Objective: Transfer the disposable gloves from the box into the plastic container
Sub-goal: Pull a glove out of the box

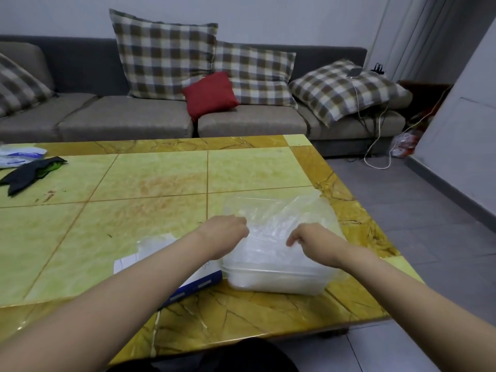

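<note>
While left hand (225,232) and right hand (312,238) pinch gloves (273,210) with curled fingers, the pile fills container (276,283) | container: tabletop (150,173) right near corner, long axis left-right | gloves trail away over far rim | box (200,281): flat, touching container's left

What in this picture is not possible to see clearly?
Head view:
Blue-and-white cardboard box: left forearm covers its opening.
Left hand: its fingers curl out of sight, grip unclear.
Thin clear plastic gloves in the translucent plastic container: blurred, uncountable.
White-and-blue packet: cut by left edge.
</note>
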Action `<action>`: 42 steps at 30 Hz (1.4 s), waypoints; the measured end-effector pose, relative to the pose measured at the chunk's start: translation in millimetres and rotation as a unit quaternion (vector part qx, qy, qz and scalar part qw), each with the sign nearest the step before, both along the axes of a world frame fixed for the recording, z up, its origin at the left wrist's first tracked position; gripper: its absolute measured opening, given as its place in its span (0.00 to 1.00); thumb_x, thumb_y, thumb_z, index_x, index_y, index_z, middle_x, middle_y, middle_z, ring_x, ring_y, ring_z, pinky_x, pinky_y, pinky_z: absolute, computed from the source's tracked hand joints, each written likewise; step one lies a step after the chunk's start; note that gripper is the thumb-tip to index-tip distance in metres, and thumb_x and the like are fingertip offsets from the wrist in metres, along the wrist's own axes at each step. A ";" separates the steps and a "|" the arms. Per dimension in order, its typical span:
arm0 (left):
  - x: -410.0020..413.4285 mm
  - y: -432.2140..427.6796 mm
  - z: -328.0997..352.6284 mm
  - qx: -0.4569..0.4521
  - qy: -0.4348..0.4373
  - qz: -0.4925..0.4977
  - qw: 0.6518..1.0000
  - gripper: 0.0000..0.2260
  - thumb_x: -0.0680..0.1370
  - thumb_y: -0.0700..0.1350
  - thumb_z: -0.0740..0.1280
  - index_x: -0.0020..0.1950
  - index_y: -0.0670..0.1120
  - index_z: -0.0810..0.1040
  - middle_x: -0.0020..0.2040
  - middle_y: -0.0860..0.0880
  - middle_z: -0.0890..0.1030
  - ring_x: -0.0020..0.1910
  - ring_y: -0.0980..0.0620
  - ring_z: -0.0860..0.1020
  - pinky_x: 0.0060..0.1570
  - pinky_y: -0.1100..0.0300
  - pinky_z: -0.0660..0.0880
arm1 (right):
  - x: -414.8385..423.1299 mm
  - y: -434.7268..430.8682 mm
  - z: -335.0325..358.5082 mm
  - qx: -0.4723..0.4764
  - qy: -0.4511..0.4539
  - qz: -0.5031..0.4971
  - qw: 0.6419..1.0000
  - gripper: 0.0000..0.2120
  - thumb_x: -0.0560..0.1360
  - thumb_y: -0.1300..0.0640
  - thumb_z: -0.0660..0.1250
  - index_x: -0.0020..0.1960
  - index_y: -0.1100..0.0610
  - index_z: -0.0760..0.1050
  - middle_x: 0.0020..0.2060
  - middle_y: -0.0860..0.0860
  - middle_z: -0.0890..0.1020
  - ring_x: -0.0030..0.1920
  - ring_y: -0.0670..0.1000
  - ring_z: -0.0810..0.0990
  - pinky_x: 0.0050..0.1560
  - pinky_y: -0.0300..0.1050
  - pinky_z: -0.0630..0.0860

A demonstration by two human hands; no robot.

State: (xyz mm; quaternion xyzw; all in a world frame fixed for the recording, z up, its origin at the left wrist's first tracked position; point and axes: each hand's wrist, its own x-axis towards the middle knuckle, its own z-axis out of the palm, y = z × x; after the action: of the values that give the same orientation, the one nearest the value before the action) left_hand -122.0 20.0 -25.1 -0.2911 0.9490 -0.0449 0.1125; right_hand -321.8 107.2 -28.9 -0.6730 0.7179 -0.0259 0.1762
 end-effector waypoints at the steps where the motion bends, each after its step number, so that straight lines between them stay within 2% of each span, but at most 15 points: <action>1: -4.1 -3.8 -1.3 0.001 -0.020 0.001 1.000 0.20 0.76 0.29 0.56 0.65 0.43 0.74 0.65 0.46 0.73 0.59 0.47 0.75 0.55 0.52 0.75 | -0.4 -3.2 -2.2 0.038 -0.001 0.011 0.999 0.17 0.80 0.66 0.55 0.64 0.56 0.75 0.64 0.52 0.75 0.63 0.51 0.74 0.62 0.41 0.70; 3: -12.7 -5.4 0.2 0.000 -0.069 0.007 0.998 0.18 0.78 0.33 0.55 0.64 0.43 0.75 0.62 0.45 0.76 0.58 0.46 0.75 0.55 0.55 0.73 | 0.8 -8.3 -4.0 0.121 0.002 0.033 0.992 0.15 0.82 0.56 0.56 0.66 0.58 0.73 0.64 0.54 0.75 0.63 0.53 0.74 0.63 0.45 0.69; 5: -22.2 -2.0 3.3 -0.039 -0.100 0.007 0.994 0.13 0.79 0.37 0.54 0.55 0.43 0.77 0.56 0.45 0.79 0.52 0.47 0.74 0.50 0.57 0.66 | 3.2 -10.9 -0.6 0.151 -0.017 0.027 0.988 0.20 0.82 0.48 0.54 0.56 0.62 0.76 0.54 0.57 0.79 0.54 0.55 0.77 0.55 0.47 0.72; 7: -32.2 -0.2 5.1 -0.088 -0.067 -0.003 0.994 0.10 0.80 0.43 0.53 0.46 0.45 0.73 0.51 0.45 0.79 0.46 0.48 0.69 0.47 0.56 0.60 | 5.9 -12.5 7.0 0.069 -0.052 -0.005 0.996 0.18 0.82 0.49 0.54 0.50 0.59 0.78 0.47 0.53 0.81 0.46 0.52 0.78 0.49 0.46 0.74; 9: -41.9 1.4 2.2 -0.081 0.004 -0.006 0.997 0.09 0.81 0.45 0.54 0.53 0.45 0.72 0.54 0.45 0.76 0.49 0.47 0.70 0.47 0.57 0.60 | 5.7 -14.2 9.8 -0.078 -0.020 -0.014 0.997 0.12 0.81 0.54 0.57 0.54 0.56 0.79 0.49 0.48 0.83 0.47 0.49 0.81 0.50 0.46 0.76; 11: -50.1 1.9 -4.9 -0.023 0.020 0.003 1.000 0.14 0.81 0.47 0.58 0.64 0.43 0.67 0.60 0.44 0.71 0.57 0.46 0.70 0.49 0.57 0.65 | 3.6 -16.2 8.7 -0.131 0.017 0.014 0.991 0.11 0.79 0.57 0.62 0.59 0.53 0.77 0.54 0.47 0.82 0.55 0.49 0.79 0.55 0.45 0.74; 15: -60.2 -0.2 -28.5 0.087 -0.108 0.035 0.990 0.30 0.78 0.49 0.64 0.76 0.47 0.54 0.72 0.42 0.59 0.67 0.40 0.65 0.60 0.50 0.69 | -1.3 -21.7 -10.3 0.033 0.086 0.068 0.993 0.31 0.74 0.56 0.69 0.74 0.51 0.61 0.73 0.48 0.64 0.71 0.51 0.65 0.67 0.47 0.66; 20: -61.4 -11.1 -46.8 0.149 -0.163 0.081 0.972 0.36 0.76 0.43 0.68 0.77 0.51 0.49 0.75 0.44 0.53 0.66 0.40 0.69 0.57 0.48 0.73 | -5.6 -34.0 -34.5 0.170 0.117 0.086 0.975 0.42 0.72 0.59 0.71 0.77 0.51 0.49 0.77 0.48 0.48 0.74 0.55 0.57 0.71 0.51 0.63; 26: -62.6 -9.3 -48.4 0.116 -0.178 0.063 0.975 0.36 0.75 0.36 0.67 0.77 0.48 0.51 0.74 0.42 0.52 0.57 0.39 0.76 0.43 0.54 0.72 | -4.5 -42.6 -39.2 0.241 0.164 0.105 0.951 0.44 0.73 0.55 0.71 0.78 0.51 0.45 0.77 0.49 0.48 0.76 0.55 0.51 0.73 0.51 0.55; 29: -63.7 -11.5 -44.5 0.135 -0.203 0.074 0.967 0.39 0.74 0.39 0.69 0.77 0.50 0.49 0.76 0.44 0.50 0.62 0.39 0.73 0.50 0.52 0.75 | -1.9 -44.1 -35.0 0.254 0.152 0.088 0.951 0.44 0.73 0.55 0.71 0.78 0.52 0.46 0.77 0.50 0.51 0.76 0.54 0.52 0.74 0.51 0.55; 31: -61.8 -14.9 -34.8 0.140 -0.217 0.074 0.963 0.38 0.75 0.45 0.70 0.77 0.50 0.50 0.75 0.45 0.55 0.66 0.41 0.70 0.58 0.50 0.73 | 0.1 -44.2 -25.1 0.256 0.122 0.063 0.957 0.41 0.73 0.55 0.71 0.78 0.53 0.50 0.76 0.51 0.55 0.75 0.54 0.56 0.73 0.50 0.57; 34: -54.3 -17.0 -10.8 0.105 -0.149 0.058 0.982 0.27 0.79 0.49 0.64 0.75 0.48 0.58 0.69 0.46 0.69 0.62 0.45 0.73 0.57 0.53 0.72 | 4.7 -43.0 0.8 0.235 0.103 0.047 0.965 0.30 0.77 0.52 0.66 0.75 0.56 0.59 0.73 0.51 0.64 0.72 0.54 0.64 0.71 0.48 0.63; 37: -38.3 -14.9 15.8 0.013 0.053 0.041 0.998 0.18 0.81 0.43 0.57 0.71 0.48 0.65 0.64 0.48 0.74 0.61 0.48 0.74 0.59 0.53 0.67 | 16.5 -42.0 25.7 0.126 0.088 0.046 0.987 0.16 0.79 0.56 0.61 0.66 0.58 0.73 0.62 0.53 0.78 0.60 0.54 0.77 0.61 0.48 0.73; 39: -18.0 -12.2 28.1 -0.039 0.198 0.065 0.977 0.16 0.79 0.40 0.57 0.67 0.48 0.68 0.62 0.49 0.74 0.59 0.49 0.73 0.59 0.54 0.65 | 35.5 -38.9 35.5 -0.001 0.040 0.028 0.999 0.11 0.79 0.59 0.59 0.59 0.57 0.77 0.53 0.52 0.82 0.49 0.53 0.81 0.53 0.49 0.77; 42: 20.3 -10.8 31.2 -0.087 0.295 0.120 0.944 0.14 0.78 0.39 0.58 0.63 0.47 0.71 0.58 0.50 0.74 0.58 0.49 0.72 0.56 0.56 0.63 | 73.8 -31.4 39.9 -0.168 -0.028 0.030 0.985 0.11 0.81 0.59 0.57 0.61 0.55 0.73 0.53 0.51 0.81 0.51 0.53 0.79 0.50 0.50 0.75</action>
State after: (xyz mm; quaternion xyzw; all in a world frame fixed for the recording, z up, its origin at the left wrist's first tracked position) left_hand -101.7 9.2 6.1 -0.4114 0.8902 -0.0254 -0.1940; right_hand -248.1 75.8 11.1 -0.7133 0.6775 -0.1596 0.0817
